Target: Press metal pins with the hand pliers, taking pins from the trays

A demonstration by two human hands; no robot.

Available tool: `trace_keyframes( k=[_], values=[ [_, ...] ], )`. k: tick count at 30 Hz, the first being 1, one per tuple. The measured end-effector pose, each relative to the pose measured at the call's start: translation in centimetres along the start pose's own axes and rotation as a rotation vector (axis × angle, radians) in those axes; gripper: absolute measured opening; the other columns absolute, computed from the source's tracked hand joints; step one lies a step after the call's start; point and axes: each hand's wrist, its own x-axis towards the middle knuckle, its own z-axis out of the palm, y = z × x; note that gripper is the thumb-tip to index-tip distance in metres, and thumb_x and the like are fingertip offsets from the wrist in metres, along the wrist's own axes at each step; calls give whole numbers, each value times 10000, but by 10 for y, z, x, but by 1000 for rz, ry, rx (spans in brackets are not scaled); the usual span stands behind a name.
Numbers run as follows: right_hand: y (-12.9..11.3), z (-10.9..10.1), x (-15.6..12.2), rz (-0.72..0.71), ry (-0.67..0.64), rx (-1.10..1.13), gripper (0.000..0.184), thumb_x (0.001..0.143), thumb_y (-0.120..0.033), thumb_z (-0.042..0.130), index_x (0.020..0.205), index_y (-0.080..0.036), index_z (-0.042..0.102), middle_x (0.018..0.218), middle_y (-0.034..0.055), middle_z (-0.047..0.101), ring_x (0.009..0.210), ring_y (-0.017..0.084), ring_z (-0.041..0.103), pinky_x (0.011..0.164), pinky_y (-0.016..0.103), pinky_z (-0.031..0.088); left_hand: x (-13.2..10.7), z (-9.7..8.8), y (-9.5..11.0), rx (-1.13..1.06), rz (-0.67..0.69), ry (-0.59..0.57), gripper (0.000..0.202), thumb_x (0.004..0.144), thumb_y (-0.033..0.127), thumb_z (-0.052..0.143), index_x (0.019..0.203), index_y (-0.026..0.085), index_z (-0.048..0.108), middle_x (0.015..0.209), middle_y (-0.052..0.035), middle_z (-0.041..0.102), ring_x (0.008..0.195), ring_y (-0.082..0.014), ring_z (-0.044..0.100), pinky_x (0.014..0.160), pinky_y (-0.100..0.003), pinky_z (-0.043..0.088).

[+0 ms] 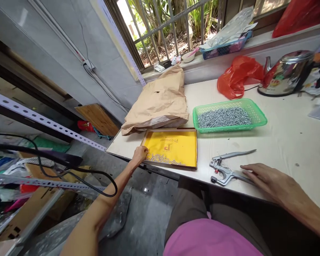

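Note:
My left hand [140, 154] reaches out to the near left corner of a shallow yellow box lid [176, 142] on the white table [288, 142]. Its fingers are curled at the lid's edge, beside a row of small metal pieces [162, 159] lying along the lid's near side; what they pinch is hidden. My right hand [266, 176] rests flat on the table, fingers stretched toward the handle of metal hand pliers [225, 169], touching or almost touching it. A green plastic basket [258, 115] full of several metal screws stands behind the lid.
A brown paper sack [160, 101] lies at the table's back left. A red plastic bag [236, 78] and a steel kettle [288, 73] stand at the back right, below a barred window. Perforated metal rails [42, 119], a black cable [69, 167] and clutter fill the floor to the left.

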Motion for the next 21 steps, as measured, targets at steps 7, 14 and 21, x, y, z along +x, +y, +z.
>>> trace_keyframes(
  k=[7, 14, 21],
  values=[
    [-10, -1, -9, 28, 37, 14, 327, 962, -446, 402, 1041, -244, 647, 1065, 66, 681, 966, 243, 635, 834, 380, 510, -23, -12, 33, -289, 18, 109, 200, 784, 250, 568, 888, 161, 715, 913, -55, 733, 788, -172, 661, 692, -240, 505],
    [-29, -8, 2, 2, -53, -106, 273, 964, -314, 455, 1077, -196, 674, 991, 98, 647, 917, 227, 551, 810, 360, 442, -96, 11, 167, -943, 294, -274, 238, 683, 359, 672, 792, 148, 693, 729, -18, 673, 596, -118, 592, 509, -206, 486],
    [-32, -11, 5, 29, -55, -212, 256, 964, -276, 465, 1052, -199, 692, 910, 85, 626, 892, 217, 503, 766, 331, 364, -109, 65, 223, -1052, 258, -451, 256, 672, 357, 695, 812, 154, 626, 629, 26, 603, 452, -71, 492, 403, -179, 383]
  ],
)
